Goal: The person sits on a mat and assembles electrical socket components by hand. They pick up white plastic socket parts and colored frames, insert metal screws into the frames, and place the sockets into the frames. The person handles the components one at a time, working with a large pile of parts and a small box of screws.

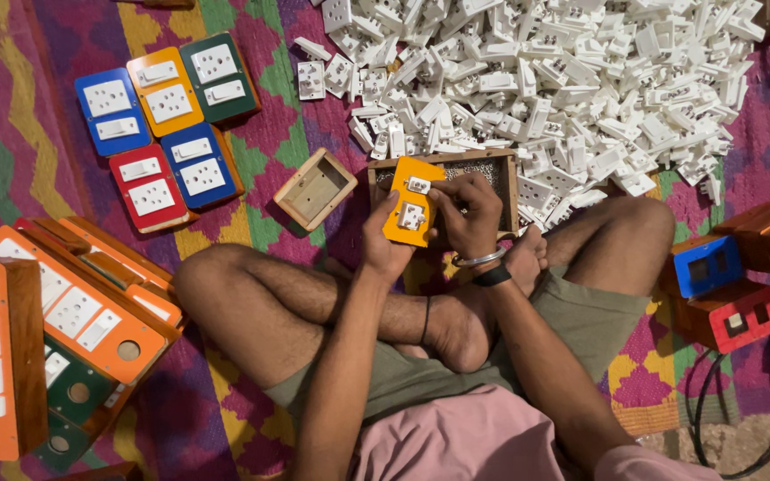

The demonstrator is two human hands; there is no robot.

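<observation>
1. Looking down from the head view, an orange rectangular switch plate (pixel 413 212) is held over the lap, between the crossed legs and a shallow wooden tray (pixel 505 174); the left hand (pixel 383 240) is closed round its lower edge, and the right hand (pixel 467 214) is pinched on its upper edge.
2. Two white modules are already seated in that plate — a small switch above, a socket below.
3. Finished coloured plates (pixel 167 125) are laid at upper left, while a large heap of loose white plastic switch parts (pixel 545 85) is left unfitted — much appears to remain.

A heap of white switch parts (pixel 545 85) is lying on the patterned rug (pixel 37 107). Five finished coloured plates (pixel 167 129) are sitting beside an empty wooden box (pixel 315 189); black cables (pixel 741 419) are curling at the right.
</observation>
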